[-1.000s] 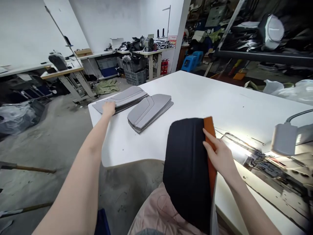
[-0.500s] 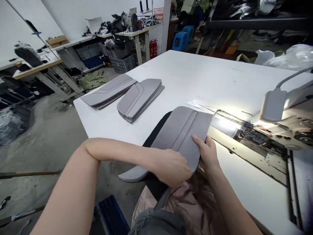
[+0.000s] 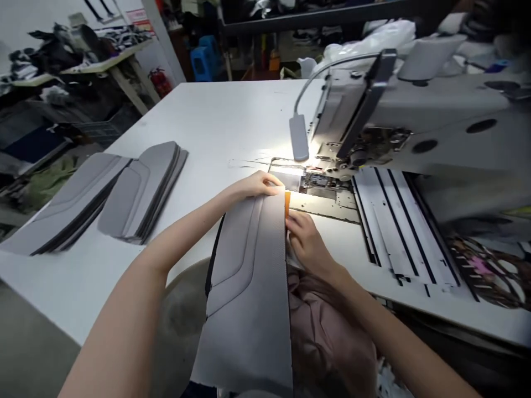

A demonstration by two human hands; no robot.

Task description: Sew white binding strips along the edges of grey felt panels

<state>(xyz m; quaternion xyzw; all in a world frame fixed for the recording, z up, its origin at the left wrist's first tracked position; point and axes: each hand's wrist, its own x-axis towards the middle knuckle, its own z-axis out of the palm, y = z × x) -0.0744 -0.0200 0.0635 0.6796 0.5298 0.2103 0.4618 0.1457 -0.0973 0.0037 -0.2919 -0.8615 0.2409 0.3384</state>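
A grey padded fabric panel (image 3: 249, 287) with curved stitched lines hangs from the table edge over my lap, its dark underside showing along the left. My left hand (image 3: 263, 185) grips its far end, thumb and fingers closed at the top corner. My right hand (image 3: 307, 240) pinches the right edge just below that corner. A small orange piece (image 3: 287, 203) shows at the edge between the two hands; how it is attached I cannot tell. The sewing machine's needle area (image 3: 319, 179), brightly lit, lies just beyond my hands.
Two stacks of similar grey panels (image 3: 141, 188) lie on the white table (image 3: 219, 121) at the left. The sewing machine (image 3: 448, 127) fills the right, with a small lamp (image 3: 298, 138) in front. White strips with black edges (image 3: 398, 221) lie below its arm.
The view has swung right, toward the sewing machine. The panel has turned lengthwise to me, and my left hand has moved from its near part to its far end. The orange piece now shows.
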